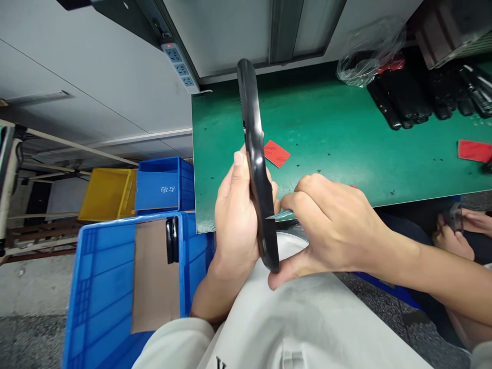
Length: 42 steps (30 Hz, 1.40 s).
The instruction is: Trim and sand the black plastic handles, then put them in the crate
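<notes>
Fingers (239, 164) are closed on both sides, so let me sweep across. Far left, the blue crate (96, 287) holds two stowed cases (172, 240) stood against its wall, and I read those as finished. Next is my left hand (234, 220), wrapped tight round the black case (253, 148), which stands upright and edge-on above the near edge of the desk (338, 143). My right hand (334, 230) pinches a small blade (280, 215), tip touching the case's edge, thumb under its bottom corner. I'd call this one mid-job. Beyond, a red label (277, 153) lies on the desk. Far right sits a pile of cases (407, 100), so plenty looks left.
</notes>
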### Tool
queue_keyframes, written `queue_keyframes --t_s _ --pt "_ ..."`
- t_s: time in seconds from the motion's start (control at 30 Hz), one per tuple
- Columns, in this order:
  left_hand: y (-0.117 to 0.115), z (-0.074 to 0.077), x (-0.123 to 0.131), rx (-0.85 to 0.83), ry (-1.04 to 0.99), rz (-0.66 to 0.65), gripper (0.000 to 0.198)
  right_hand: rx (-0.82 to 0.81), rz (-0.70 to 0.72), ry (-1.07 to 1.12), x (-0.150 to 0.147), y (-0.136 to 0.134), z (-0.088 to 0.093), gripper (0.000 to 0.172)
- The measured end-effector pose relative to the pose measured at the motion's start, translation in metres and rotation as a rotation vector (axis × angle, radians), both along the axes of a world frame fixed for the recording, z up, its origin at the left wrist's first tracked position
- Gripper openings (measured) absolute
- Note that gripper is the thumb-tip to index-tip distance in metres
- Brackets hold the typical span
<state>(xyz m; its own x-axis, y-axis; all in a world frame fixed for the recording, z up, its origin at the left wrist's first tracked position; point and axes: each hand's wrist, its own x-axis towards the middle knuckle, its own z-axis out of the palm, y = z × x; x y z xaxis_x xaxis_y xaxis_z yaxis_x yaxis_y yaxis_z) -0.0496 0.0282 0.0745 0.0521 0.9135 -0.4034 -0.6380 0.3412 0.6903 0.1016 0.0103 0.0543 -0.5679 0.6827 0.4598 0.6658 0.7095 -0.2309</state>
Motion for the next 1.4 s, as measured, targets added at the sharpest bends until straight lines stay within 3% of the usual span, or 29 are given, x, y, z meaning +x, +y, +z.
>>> queue_keyframes --t_s 0.23,0.47,0.77,1.4 --pt "0.0 0.003 0.001 0.012 -0.003 0.0 0.034 0.014 -0.005 -0.005 -0.001 -0.002 -0.001 0.08" --pt "-0.004 -0.003 0.002 0.022 0.015 -0.016 0.034 -0.102 -0.002 0.011 0.002 0.003 0.006 0.086" --pt "0.001 0.004 0.001 0.0 -0.026 0.045 0.031 0.192 -0.024 -0.001 0.002 -0.008 -0.004 0.072" --pt "0.002 -0.001 0.002 -0.004 -0.026 0.02 0.032 0.219 -0.035 -0.086 -0.001 -0.002 0.001 0.074"
